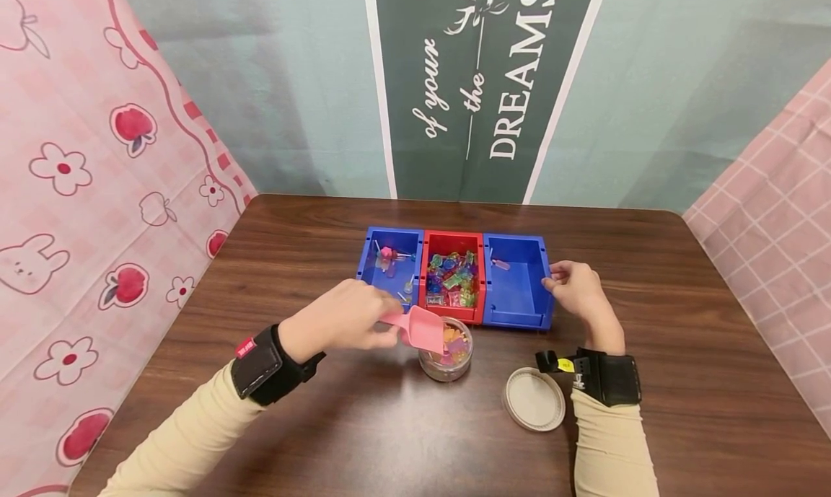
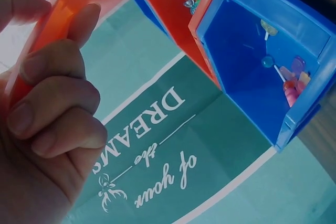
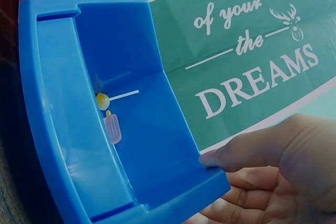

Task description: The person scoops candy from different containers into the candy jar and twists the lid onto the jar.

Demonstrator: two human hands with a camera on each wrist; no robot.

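My left hand (image 1: pixel 353 313) grips the handle of a pink scoop (image 1: pixel 426 330), fingers curled round it in the left wrist view. The scoop's blade tilts over a round glass jar (image 1: pixel 446 373) of small colourful pieces and hides part of its mouth. At the right end of a row of bins, my right hand (image 1: pixel 578 289) pinches the side wall of a blue bin (image 1: pixel 527 295). In the right wrist view its thumb (image 3: pixel 252 145) lies on the rim with the other fingers below. That bin holds a yellow lollipop (image 3: pixel 103 101) and a pale pink popsicle charm (image 3: pixel 112 128).
A red bin (image 1: pixel 452 314) full of translucent colourful pieces stands in the middle of the row. The left blue bin (image 2: pixel 236 61) contains several small lollipops and charms. A round lid (image 1: pixel 534 399) lies on the wooden table (image 1: pixel 311 244), near my right wrist.
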